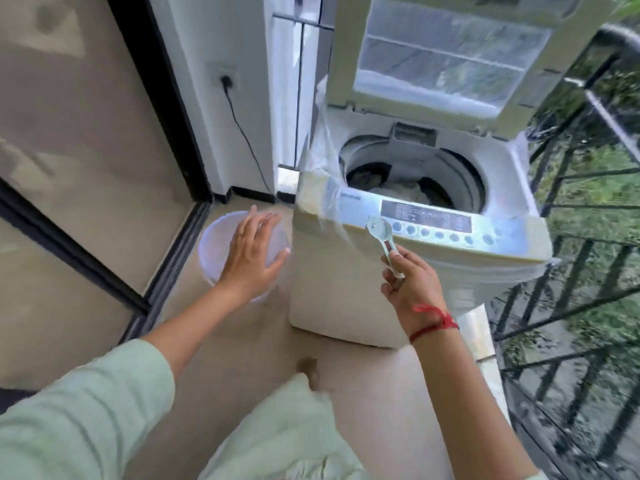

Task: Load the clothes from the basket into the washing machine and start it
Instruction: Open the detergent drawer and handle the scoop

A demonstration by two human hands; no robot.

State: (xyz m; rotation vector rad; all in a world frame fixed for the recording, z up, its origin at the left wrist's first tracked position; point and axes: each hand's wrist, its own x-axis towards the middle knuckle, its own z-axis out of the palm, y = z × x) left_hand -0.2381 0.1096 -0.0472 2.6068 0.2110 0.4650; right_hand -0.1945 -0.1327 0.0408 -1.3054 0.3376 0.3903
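Clothes (398, 194) lie inside washer (346, 289), lid (450, 53) up. R hand (412, 285) pinches green scoop (380, 232) by buttons (440, 234). L hand (251, 251) spread wide over clear tub (211, 251) on floor.

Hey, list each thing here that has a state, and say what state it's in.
White top-loading washing machine lid: raised open.
Drum: clothes inside.
Black plug: in wall socket.
Pale green plastic scoop: held by right hand.
Round translucent tub: on floor, under open left hand.
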